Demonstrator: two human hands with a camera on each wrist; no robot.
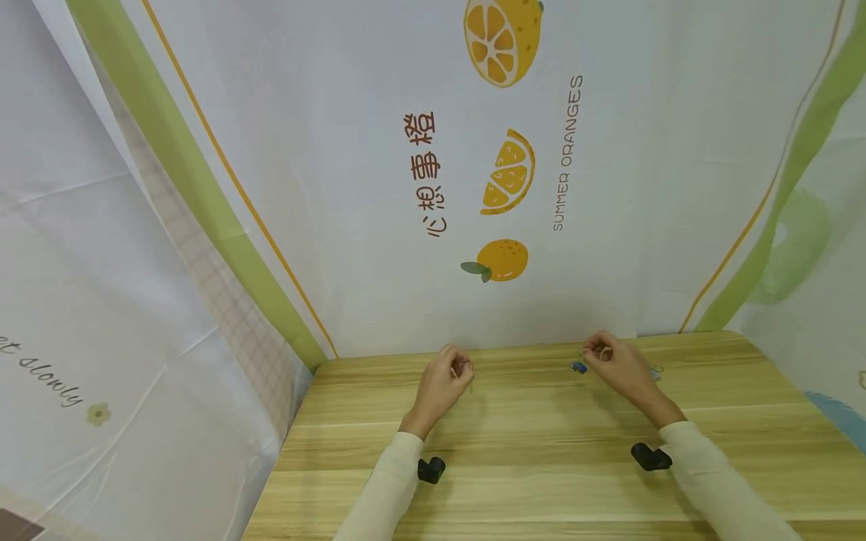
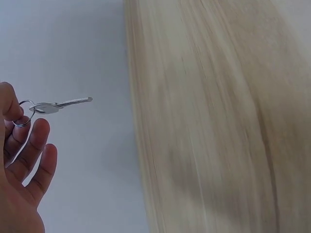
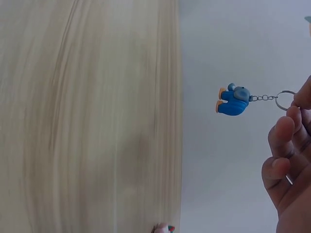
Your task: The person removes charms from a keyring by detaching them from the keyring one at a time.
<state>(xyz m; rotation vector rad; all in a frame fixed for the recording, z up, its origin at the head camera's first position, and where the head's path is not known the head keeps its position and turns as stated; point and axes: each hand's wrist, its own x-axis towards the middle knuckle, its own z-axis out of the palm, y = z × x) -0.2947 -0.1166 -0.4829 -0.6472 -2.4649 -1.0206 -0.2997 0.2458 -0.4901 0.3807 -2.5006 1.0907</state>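
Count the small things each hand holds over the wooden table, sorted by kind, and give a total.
Silver key on a ring, in the left hand: 1
Blue figure keychain, in the right hand: 1
Total: 2

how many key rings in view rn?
2. One ring with a silver key, pinched in the left hand. One ring on the blue charm, pinched in the right hand. Others may be hidden behind the right hand.
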